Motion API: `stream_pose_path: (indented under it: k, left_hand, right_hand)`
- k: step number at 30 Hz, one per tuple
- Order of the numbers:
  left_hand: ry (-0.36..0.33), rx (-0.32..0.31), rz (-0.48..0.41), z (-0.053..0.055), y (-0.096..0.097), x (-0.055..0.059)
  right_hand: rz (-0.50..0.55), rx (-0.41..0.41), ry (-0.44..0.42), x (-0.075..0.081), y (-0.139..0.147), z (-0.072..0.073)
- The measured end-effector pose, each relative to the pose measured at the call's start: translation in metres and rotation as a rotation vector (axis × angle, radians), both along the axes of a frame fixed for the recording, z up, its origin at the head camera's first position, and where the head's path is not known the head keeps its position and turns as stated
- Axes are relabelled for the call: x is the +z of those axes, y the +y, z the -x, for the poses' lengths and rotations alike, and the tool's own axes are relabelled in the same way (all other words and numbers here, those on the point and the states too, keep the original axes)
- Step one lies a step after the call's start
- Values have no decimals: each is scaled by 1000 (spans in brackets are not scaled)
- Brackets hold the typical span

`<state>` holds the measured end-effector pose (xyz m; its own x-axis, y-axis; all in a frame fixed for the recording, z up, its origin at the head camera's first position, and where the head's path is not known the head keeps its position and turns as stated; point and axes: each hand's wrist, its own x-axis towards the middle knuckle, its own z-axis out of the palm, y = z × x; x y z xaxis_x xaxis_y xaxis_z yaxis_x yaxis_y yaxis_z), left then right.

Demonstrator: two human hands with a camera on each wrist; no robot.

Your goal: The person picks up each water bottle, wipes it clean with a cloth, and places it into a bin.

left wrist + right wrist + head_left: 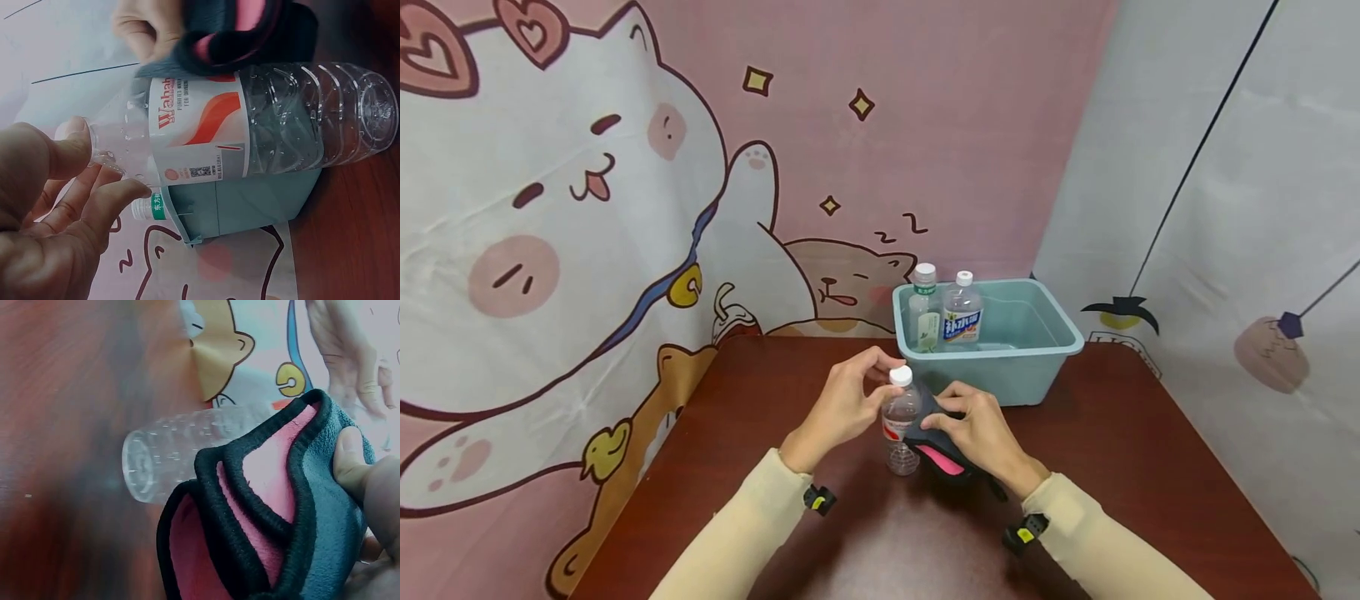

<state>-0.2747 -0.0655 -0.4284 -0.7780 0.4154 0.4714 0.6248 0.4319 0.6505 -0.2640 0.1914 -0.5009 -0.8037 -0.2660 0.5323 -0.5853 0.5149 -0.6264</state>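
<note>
A clear plastic water bottle with a white cap and a red-and-white label stands upright on the table. My left hand holds it near the top, thumb and fingers around the neck just under the cap. In my right hand is a folded cloth, grey outside, pink inside, with black edging. The thumb pinches it against the fingers, which are partly hidden behind it. The cloth lies against the bottle's right side, overlapping the label in the left wrist view.
Behind the hands stands a light blue plastic basin. Inside its left end are a bottle with a green-and-white label and a bottle with a blue label. A cartoon-printed curtain hangs behind the dark red table.
</note>
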Motion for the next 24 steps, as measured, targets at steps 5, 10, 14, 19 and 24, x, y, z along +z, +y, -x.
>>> stream_pose_path:
  k: [5, 10, 14, 19, 24]
  left_hand:
    - [8, -6, 0, 0, 2, 0]
    - [32, -5, 12, -2, 3, -1]
    - [43, 22, 19, -4, 2, -1]
    - [26, 14, 6, -7, 2, -1]
    - [15, 8, -8, -9, 2, -1]
  right_hand:
    - [20, -29, 42, 19, -3, 1]
    - [68, -18, 82, 34, -12, 4]
    - [67, -14, 82, 40, -18, 5]
    - [69, -17, 78, 41, -19, 2]
    - [48, -31, 74, 43, -15, 0]
